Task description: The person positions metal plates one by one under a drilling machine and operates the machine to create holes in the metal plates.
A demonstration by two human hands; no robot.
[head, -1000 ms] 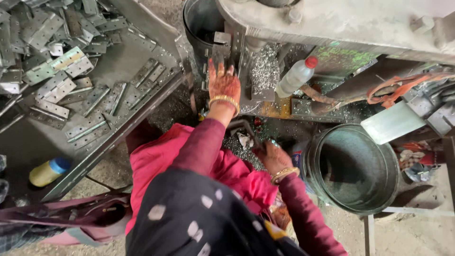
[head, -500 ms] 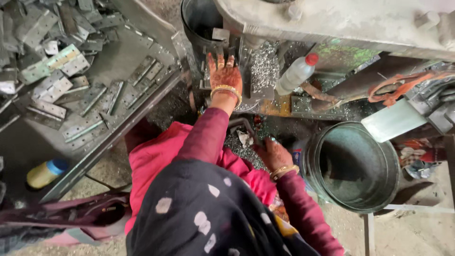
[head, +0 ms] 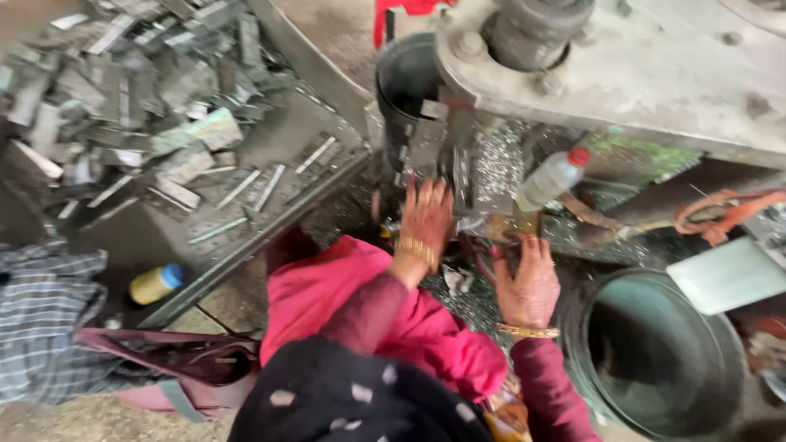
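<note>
Looking from the left, we see a checked cloth (head: 45, 319) and a dark pink bag (head: 176, 364) lying on the floor, with a small yellow bottle (head: 155, 283) beside a long metal tray (head: 270, 233) heaped with flat scrap strips (head: 123, 106), likely piled there within easy reach of the machine.

Our left hand (head: 426, 217) reaches forward with fingers spread flat, gripping nothing that we can make out, its fingertips touching the metal block (head: 438, 155) at the front of the grey press machine (head: 622, 74). A black bucket (head: 405, 90) stands just behind that block, probably to catch pieces.

Our right hand (head: 528, 282) lies lower and nearer, palm down, fingers loosely extended over a bed strewn with metal chips (head: 495, 168); blur keeps us from telling whether it pinches anything.

A clear plastic bottle with a red cap (head: 553, 178) leans against the machine just right of the hands. Farther right, a large green drum (head: 655, 352) stands open on the floor, and orange cable (head: 720, 209) loops above a pale plate (head: 729, 274).
</note>
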